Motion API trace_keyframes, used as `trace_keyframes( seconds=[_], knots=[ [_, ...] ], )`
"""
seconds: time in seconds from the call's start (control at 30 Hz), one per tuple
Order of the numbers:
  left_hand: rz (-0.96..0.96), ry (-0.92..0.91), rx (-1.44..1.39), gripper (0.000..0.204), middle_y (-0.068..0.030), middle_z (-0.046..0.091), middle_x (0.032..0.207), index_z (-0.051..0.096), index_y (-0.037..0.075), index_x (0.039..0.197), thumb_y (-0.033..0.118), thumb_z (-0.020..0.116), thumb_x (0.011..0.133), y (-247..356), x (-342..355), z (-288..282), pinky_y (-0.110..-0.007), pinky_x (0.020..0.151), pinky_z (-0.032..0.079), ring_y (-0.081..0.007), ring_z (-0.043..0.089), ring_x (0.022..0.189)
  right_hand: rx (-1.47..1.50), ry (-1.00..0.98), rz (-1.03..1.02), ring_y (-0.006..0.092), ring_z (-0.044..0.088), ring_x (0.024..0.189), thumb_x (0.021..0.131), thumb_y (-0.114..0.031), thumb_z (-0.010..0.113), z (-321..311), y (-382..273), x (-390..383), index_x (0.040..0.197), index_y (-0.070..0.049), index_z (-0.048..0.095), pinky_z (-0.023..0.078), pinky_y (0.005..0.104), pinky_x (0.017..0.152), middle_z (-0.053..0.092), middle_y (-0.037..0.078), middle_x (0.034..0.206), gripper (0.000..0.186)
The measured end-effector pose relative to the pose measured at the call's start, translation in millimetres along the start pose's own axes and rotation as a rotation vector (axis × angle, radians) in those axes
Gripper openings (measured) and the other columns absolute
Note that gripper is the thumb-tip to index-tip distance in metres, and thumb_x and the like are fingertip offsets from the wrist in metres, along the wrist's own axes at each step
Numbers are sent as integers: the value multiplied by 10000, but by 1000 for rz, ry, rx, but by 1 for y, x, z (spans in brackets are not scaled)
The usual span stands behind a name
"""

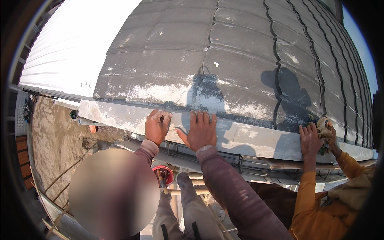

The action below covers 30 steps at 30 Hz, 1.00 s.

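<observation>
My left hand rests on the grey fascia ledge along the roof's lower edge. Its fingers are curled in, thumb and forefinger close together; what lies between them, if anything, is too small to make out. Just right of it, my right hand presses onto the same ledge, its fingers stretched and the thumb apart, holding nothing. Above both hands rise dark grey roof tiles with white, chalky stains on the lowest row. Below, between my forearms, hangs a red bucket with a brush in it.
At right, a co-worker in orange sleeves has one hand on the ledge and a crumpled cloth in the other. Bamboo poles stand below me. White metal roofing lies at left, muddy ground far below. A blurred patch hides the lower left.
</observation>
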<state>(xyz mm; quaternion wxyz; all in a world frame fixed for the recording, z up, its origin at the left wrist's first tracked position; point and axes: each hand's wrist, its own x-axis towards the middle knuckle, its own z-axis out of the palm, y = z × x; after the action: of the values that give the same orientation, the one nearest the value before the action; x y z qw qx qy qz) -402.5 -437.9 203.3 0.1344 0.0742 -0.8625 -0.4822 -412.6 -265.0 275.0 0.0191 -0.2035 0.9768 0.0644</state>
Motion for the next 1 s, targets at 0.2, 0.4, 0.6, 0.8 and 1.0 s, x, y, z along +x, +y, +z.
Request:
trace_keyframes(
  seconds=[0.2, 0.4, 0.6, 0.8, 1.0],
  knots=[
    [51, 118, 210, 133, -119, 644, 859, 697, 44, 878, 174, 695, 904, -17, 22, 9, -457, 831, 430, -345, 600, 882, 33, 25, 6, 325, 466, 1266, 858, -663, 592, -2, 0, 3, 1329, -58, 545, 261, 575, 1125, 552, 137, 1285, 768],
    [59, 117, 231, 208, -140, 616, 926, 658, 26, 893, 227, 660, 944, -29, 27, 18, -466, 843, 415, -361, 565, 925, 73, 19, 12, 322, 466, 1262, 842, -657, 614, -3, -3, 5, 1306, -63, 555, 255, 576, 1124, 552, 137, 1281, 756],
    [-39, 153, 159, 230, -141, 621, 948, 640, 21, 983, 243, 681, 939, 11, -1, -21, -458, 868, 411, -351, 567, 928, 42, -40, 28, 324, 457, 1304, 852, -666, 590, -6, 2, 6, 1349, -68, 525, 265, 580, 1128, 552, 143, 1317, 781],
    [-289, 121, -7, 196, -130, 598, 957, 599, -14, 1002, 177, 639, 985, 15, -95, -55, -356, 795, 470, -241, 586, 904, 51, -52, 24, 315, 463, 1282, 848, -675, 592, 2, -1, 4, 1329, -77, 535, 257, 575, 1130, 559, 132, 1289, 771],
    [-622, 173, -7, 168, -138, 619, 900, 598, -12, 968, 154, 613, 990, 2, -232, -90, -380, 784, 477, -278, 611, 848, -40, -43, 14, 303, 466, 1271, 842, -683, 605, 1, -6, 5, 1329, -91, 539, 263, 571, 1128, 555, 120, 1284, 770]
  ],
)
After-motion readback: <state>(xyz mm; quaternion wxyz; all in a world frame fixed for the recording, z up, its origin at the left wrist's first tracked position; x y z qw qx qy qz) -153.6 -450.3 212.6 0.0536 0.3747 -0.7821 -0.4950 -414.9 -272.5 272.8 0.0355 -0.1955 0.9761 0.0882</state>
